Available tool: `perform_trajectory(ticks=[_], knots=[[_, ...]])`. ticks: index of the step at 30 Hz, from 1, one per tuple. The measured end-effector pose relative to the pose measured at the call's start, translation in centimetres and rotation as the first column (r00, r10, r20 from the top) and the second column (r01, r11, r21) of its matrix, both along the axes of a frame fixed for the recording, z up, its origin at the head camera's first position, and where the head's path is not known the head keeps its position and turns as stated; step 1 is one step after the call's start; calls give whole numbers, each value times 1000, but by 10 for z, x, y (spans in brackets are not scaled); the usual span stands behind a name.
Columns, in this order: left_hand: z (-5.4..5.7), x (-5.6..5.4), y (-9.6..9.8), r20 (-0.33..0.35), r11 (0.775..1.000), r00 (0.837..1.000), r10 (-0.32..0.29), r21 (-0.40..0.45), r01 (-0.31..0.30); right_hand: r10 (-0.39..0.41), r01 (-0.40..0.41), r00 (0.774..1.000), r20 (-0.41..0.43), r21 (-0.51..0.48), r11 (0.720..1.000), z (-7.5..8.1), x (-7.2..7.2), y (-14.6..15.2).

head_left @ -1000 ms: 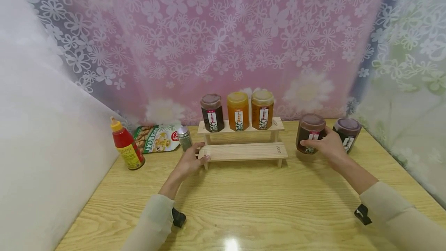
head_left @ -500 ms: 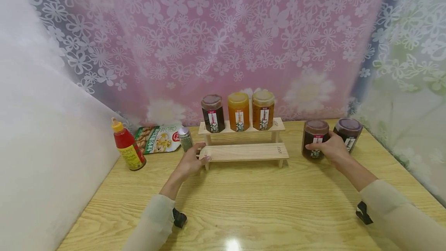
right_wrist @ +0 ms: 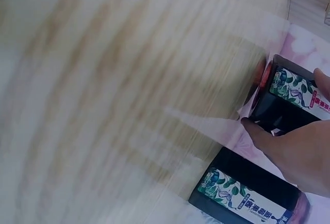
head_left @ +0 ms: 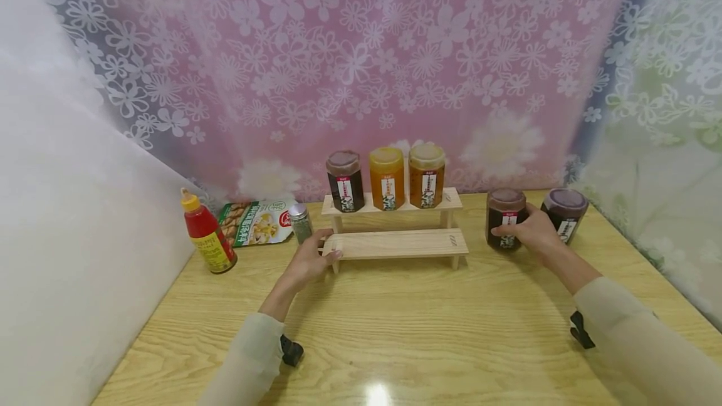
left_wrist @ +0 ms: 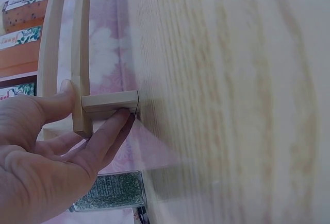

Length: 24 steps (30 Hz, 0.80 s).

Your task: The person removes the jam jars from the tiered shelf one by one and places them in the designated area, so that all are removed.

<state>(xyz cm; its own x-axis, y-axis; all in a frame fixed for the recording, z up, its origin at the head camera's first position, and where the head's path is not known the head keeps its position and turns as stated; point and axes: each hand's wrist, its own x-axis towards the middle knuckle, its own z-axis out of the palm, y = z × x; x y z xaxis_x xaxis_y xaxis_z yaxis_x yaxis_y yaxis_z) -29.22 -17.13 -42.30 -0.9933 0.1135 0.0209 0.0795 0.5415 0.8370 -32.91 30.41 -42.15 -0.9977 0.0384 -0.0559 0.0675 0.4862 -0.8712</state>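
My left hand (head_left: 307, 260) grips the left end of the lower step of a two-tier wooden shelf (head_left: 397, 243). In the left wrist view its thumb lies on the board while the fingers (left_wrist: 111, 131) reach around the leg. My right hand (head_left: 538, 234) holds a dark jam jar (head_left: 498, 213) with a white label, upright, to the right of the shelf. The right wrist view shows a narrow gap between that jar's base and the table. Close behind the right hand stands a second dark jar (head_left: 566, 207), apart from the first. Three jars, dark (head_left: 345, 192), yellow (head_left: 387, 185) and amber (head_left: 427, 183), occupy the upper step.
A glass shaker of green herbs (head_left: 301, 225) stands just beyond the left hand. Further left are a green and white food packet (head_left: 262, 224) and a red sauce bottle (head_left: 207, 234) with a yellow cap. A floral curtain (head_left: 361, 80) hangs behind the wooden table (head_left: 389, 324).
The right hand and its dark jar shift right and nearer me, then slightly back up and left. My left hand keeps its grip on the shelf.
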Motion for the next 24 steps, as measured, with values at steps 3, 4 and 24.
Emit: perform_trajectory(ticks=[3,4,24], knots=[[1,0,0,0,1000,1000,6,2,-6,10,-10,1000,-1,11,1000,1,-1,0],[0,0,0,-3,1000,1000,4,-2,-4,11,-11,1000,1,14,1000,1,-1,0],[0,1,0,4,1000,1000,8,-5,-8,54,-54,999,1,-1,999,-5,0,5]])
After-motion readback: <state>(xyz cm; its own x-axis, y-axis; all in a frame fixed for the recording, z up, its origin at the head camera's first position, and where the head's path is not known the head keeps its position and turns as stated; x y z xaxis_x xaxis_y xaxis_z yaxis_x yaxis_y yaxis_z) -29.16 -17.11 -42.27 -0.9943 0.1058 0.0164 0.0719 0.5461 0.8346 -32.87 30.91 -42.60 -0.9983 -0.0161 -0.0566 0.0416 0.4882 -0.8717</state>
